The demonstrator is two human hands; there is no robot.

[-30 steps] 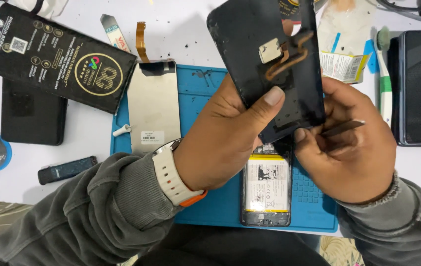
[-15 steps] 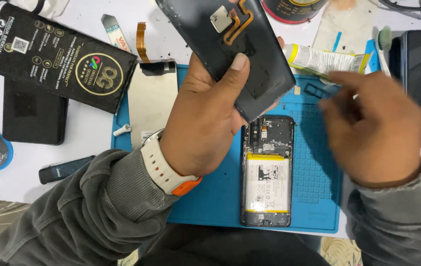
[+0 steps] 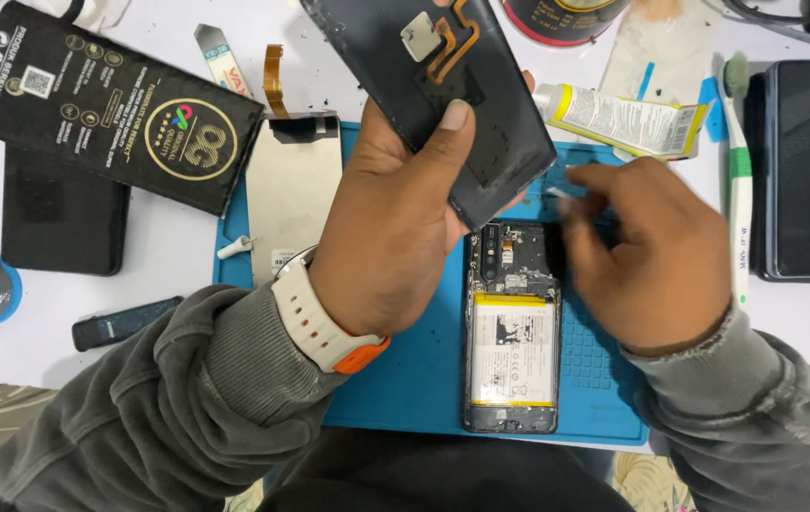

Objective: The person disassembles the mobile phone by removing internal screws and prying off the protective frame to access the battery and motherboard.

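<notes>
1. Blue work mat point(image 3: 405, 389) on white tabletop point(image 3: 177, 294); opened phone point(image 3: 511, 327) lies on it, battery with white label facing up.
2. Black flat box point(image 3: 111, 114), top left, tilted, gold round seal and small icons.
3. Left hand point(image 3: 395, 237) grips the phone back cover point(image 3: 433, 95) raised above the mat, thumb across its inner face. Looks light, thin, slightly flexible plastic; orange flex cable point(image 3: 457, 43) on it is fragile, so hold by the edges.
4. Silver screen panel point(image 3: 293, 194) left of the phone.
5. Right hand point(image 3: 652, 256) curled at the mat's upper right, fingers pinching something small; blurred, cannot tell what.
6. Yellow-white glue tube point(image 3: 618, 118) just above it.
</notes>
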